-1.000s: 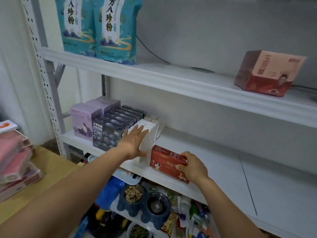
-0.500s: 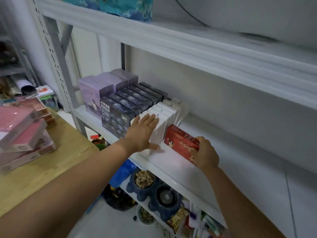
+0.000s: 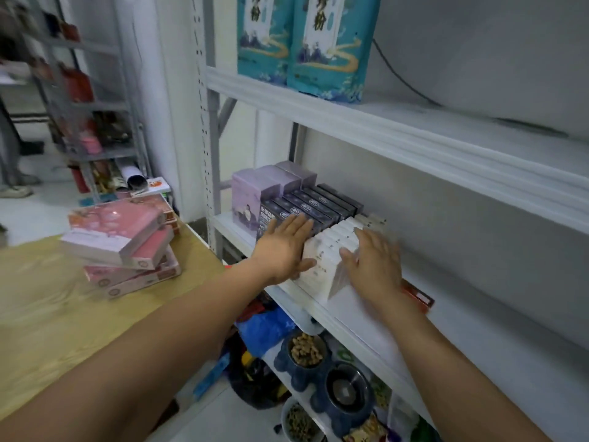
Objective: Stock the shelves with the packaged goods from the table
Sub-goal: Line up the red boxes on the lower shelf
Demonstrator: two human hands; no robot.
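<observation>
Boxes stand in three rows at the left end of the middle shelf [image 3: 478, 333]: lavender boxes [image 3: 255, 193] farthest left, dark boxes [image 3: 314, 204] just beside them, then white boxes [image 3: 330, 247], upright and packed front to back.

Your left hand [image 3: 282, 252] lies flat against the front left corner of the white row. Its fingers are straight and close together, reaching over the front dark box, and the thumb crosses the face of the front white box. It grasps nothing.

Your right hand [image 3: 374, 266] is blurred, but its fingers show extended and slightly spread, laid against the right flank of the white row. It holds nothing either, so the white row sits between your two palms.

Just behind your right wrist a red box [image 3: 419, 295] lies on the same shelf, mostly hidden by the hand. Whether hand and box touch cannot be told from this view.

On the upper shelf [image 3: 414, 132] two teal bags [image 3: 328, 49] stand upright side by side.

To your left, the wooden table [image 3: 47, 330] carries an uneven stack of pink boxes [image 3: 121, 244], the upper ones skewed across the lower.

Below the middle shelf a blue pet bowl [image 3: 306, 350] holds kibble, with a steel bowl [image 3: 345, 392] just beside it.
</observation>
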